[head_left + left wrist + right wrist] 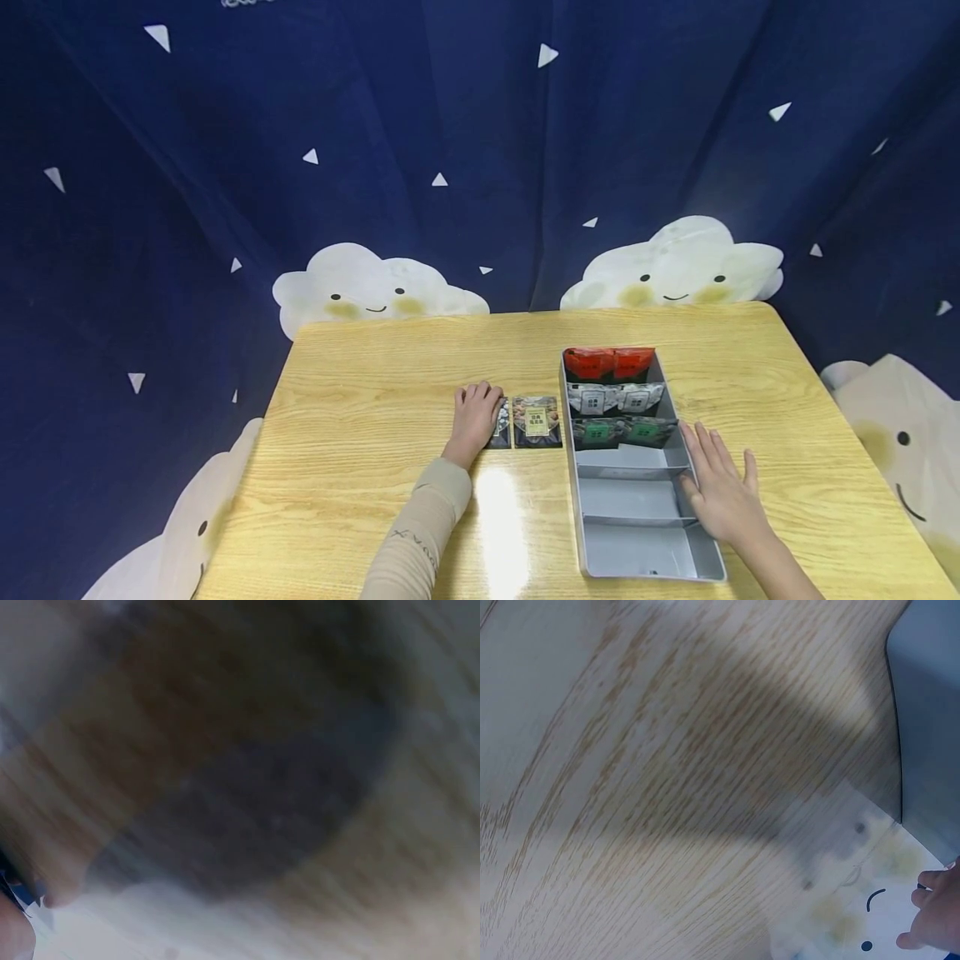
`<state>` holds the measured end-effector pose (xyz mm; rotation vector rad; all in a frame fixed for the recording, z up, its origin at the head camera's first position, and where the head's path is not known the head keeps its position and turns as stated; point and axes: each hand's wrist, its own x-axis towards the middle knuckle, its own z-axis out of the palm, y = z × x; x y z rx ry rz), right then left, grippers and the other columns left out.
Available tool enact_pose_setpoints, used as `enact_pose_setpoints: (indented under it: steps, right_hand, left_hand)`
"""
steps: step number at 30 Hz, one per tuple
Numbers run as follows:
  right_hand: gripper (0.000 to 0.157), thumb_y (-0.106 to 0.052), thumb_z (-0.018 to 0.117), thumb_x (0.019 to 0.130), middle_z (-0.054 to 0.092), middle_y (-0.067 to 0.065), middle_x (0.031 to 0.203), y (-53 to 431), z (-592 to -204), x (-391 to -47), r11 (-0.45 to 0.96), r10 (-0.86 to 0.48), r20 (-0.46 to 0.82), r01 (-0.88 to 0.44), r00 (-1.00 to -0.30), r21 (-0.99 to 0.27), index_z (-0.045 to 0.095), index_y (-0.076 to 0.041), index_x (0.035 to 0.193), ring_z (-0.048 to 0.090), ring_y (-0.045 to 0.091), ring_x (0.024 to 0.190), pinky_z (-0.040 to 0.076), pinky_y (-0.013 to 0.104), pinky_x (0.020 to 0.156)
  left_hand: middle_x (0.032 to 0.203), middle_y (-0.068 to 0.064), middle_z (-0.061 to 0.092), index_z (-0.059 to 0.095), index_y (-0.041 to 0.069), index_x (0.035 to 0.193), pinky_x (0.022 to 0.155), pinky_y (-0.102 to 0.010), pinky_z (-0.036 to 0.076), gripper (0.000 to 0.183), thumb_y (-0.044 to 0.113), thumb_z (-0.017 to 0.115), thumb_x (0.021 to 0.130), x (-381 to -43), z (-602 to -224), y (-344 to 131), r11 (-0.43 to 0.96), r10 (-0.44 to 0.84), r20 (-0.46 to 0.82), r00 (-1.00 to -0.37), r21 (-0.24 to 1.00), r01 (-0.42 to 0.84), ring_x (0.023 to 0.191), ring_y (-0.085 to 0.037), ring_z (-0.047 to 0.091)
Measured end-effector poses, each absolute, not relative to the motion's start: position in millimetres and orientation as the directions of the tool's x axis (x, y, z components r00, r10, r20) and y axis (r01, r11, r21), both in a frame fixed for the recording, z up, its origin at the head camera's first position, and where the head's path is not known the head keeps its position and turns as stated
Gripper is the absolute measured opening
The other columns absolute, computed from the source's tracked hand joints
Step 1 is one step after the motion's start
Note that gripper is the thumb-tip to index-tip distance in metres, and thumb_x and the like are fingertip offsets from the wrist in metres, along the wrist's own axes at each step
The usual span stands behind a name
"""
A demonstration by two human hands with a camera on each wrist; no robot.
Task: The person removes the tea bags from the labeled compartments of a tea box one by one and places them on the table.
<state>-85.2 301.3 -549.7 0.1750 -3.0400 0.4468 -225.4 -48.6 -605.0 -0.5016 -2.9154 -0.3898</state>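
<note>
My left hand [475, 423] is over the left one of two flat dark sachets, its bent fingers gripping that sachet [501, 425] and hiding much of it. In the left wrist view, a dark blue edge [16, 883] shows between fingertips at the lower left. Beside it lies the other sachet [537, 422], dark with a pale yellow label, close to the grey divided box [637, 550]. My right hand [722, 493] rests against the box's right wall, fingers spread and fairly straight, thumb over the rim.
Upright in the box's far compartments stand red sachets [609, 364], silver-white sachets [615, 399] and green sachets [622, 432], in pairs. Nearer compartments show bare grey floor. A wooden table [360, 417] carries everything, with a dark blue cloud-print curtain [480, 100] behind.
</note>
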Motion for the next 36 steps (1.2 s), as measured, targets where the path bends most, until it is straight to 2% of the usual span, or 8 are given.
enact_pose_setpoints:
  steps: [11, 20, 25, 30, 36]
  right_hand:
    - [0.076, -0.018, 0.048, 0.088, 0.013, 0.02, 0.149, 300.3, -547.6, -85.0, 0.952, -0.104, 0.092, -0.126, -0.99, -0.28, 0.001, -0.017, 0.148, 0.014, 0.04, 0.135, -0.014, 0.059, 0.101]
    - [0.074, -0.018, 0.048, 0.088, 0.013, 0.02, 0.149, 300.0, -548.1, -85.2, 0.95, -0.103, 0.088, -0.125, -0.991, -0.285, 0.004, -0.015, 0.148, 0.014, 0.039, 0.135, -0.016, 0.057, 0.101]
    - [0.073, -0.018, 0.048, 0.088, 0.013, 0.02, 0.149, 299.8, -548.3, -85.5, 0.949, -0.103, 0.086, -0.124, -0.991, -0.289, 0.005, -0.015, 0.148, 0.013, 0.039, 0.135, -0.016, 0.057, 0.101]
    - [0.073, -0.018, 0.048, 0.088, 0.014, 0.021, 0.149, 299.8, -548.5, -85.2, 0.95, -0.102, 0.079, -0.121, -0.992, -0.288, 0.006, -0.014, 0.148, 0.013, 0.039, 0.135, -0.016, 0.058, 0.101]
    - [0.074, -0.019, 0.048, 0.088, 0.013, 0.021, 0.149, 299.5, -547.5, -84.7, 0.956, -0.097, 0.064, -0.111, -0.993, -0.272, 0.003, -0.015, 0.148, 0.013, 0.04, 0.135, -0.018, 0.056, 0.1]
  left_hand:
    - [0.101, 0.002, 0.047, 0.054, 0.022, 0.104, 0.087, -0.042, 0.028, 0.015, 0.03, 0.043, 0.096, -225.2, -607.2, -49.1, 0.918, 0.282, 0.176, -0.943, 0.235, 0.318, 0.098, -0.019, 0.043]
    - [0.101, 0.0, 0.048, 0.055, 0.02, 0.104, 0.089, -0.043, 0.028, 0.016, 0.028, 0.045, 0.096, -223.9, -602.2, -49.7, 0.908, 0.28, 0.174, -0.944, 0.271, 0.319, 0.098, -0.021, 0.044]
    - [0.106, -0.001, 0.051, 0.054, 0.019, 0.108, 0.093, -0.044, 0.027, 0.018, 0.029, 0.042, 0.097, -224.8, -600.4, -48.9, 0.915, 0.261, 0.156, -0.953, 0.275, 0.296, 0.102, -0.021, 0.044]
    - [0.108, 0.001, 0.051, 0.052, 0.019, 0.112, 0.092, -0.04, 0.03, 0.021, 0.028, 0.043, 0.097, -223.1, -593.3, -40.5, 0.945, 0.243, 0.237, -0.941, 0.163, 0.285, 0.103, -0.019, 0.045]
    - [0.105, 0.002, 0.052, 0.053, 0.019, 0.114, 0.09, -0.039, 0.032, 0.023, 0.029, 0.045, 0.095, -218.7, -580.3, -20.2, 0.937, 0.324, 0.362, -0.874, 0.006, 0.35, 0.101, -0.017, 0.047]
